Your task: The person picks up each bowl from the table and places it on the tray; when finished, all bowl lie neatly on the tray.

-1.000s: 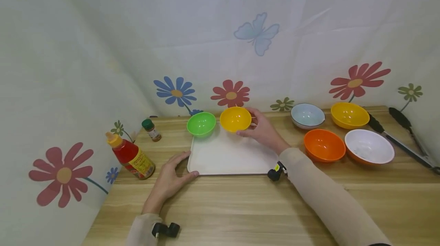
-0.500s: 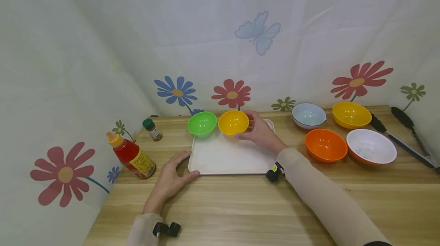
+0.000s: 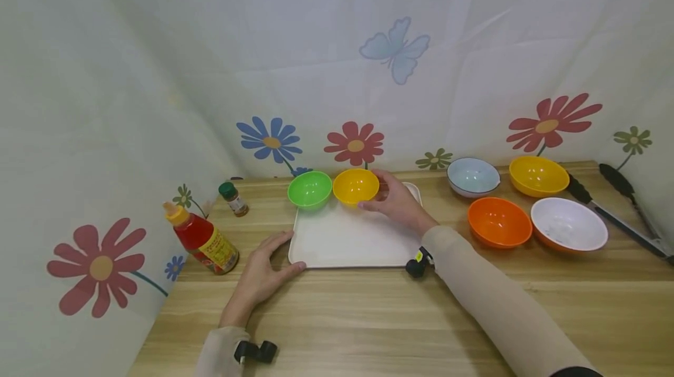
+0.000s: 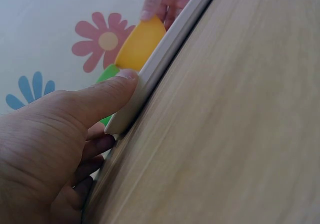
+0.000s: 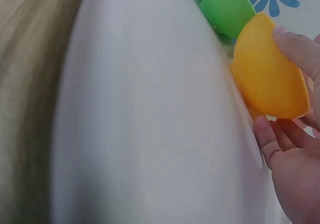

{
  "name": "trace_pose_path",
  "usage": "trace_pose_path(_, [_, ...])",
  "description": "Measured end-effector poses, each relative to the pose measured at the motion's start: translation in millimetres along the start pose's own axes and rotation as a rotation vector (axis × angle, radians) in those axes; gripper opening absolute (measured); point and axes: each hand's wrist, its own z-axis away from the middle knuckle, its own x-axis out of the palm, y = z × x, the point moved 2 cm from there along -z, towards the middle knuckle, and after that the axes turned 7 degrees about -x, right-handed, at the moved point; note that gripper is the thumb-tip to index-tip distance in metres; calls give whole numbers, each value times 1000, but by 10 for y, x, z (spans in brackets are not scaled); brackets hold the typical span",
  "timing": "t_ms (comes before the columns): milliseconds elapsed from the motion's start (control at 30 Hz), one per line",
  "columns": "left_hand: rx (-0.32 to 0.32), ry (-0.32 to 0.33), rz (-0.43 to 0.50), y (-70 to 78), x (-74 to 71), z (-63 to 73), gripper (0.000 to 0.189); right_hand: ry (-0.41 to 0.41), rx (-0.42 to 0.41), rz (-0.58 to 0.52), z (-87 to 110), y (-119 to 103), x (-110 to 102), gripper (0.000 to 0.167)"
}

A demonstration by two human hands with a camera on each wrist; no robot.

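On the white tray [image 3: 358,242], a small yellow bowl [image 3: 355,187] sits at the back, its rim touching or nearly touching the green bowl [image 3: 309,190] at the back left corner. My right hand [image 3: 397,201] grips the yellow bowl by its right side. The right wrist view has the thumb on the outside of the yellow bowl [image 5: 267,69] near its rim, with the fingers lower down by its base. My left hand [image 3: 263,271] holds the tray's front left corner. Its thumb [image 4: 112,92] presses the front edge, while the other fingers lie along the left side.
To the left stand a red sauce bottle [image 3: 205,242] and a green-capped spice jar [image 3: 233,199]. At the right are a pale blue bowl [image 3: 473,177], a larger yellow bowl [image 3: 538,176], an orange bowl [image 3: 499,222], a white-lined bowl [image 3: 568,225] and tongs [image 3: 621,228]. A curtain hangs behind.
My right hand has brought the yellow bowl slightly left and down, up close to the green bowl on the tray. The left hand has stayed at the tray corner.
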Motion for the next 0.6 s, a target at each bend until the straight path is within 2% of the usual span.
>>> trace_pose_path(333, [-3, -2, 4, 1, 14, 2, 85, -14, 17, 39, 14, 21, -25, 103])
trace_pose_path(600, [-10, -6, 10, -9, 10, -3, 85, -10, 14, 28, 58, 15, -103, 107])
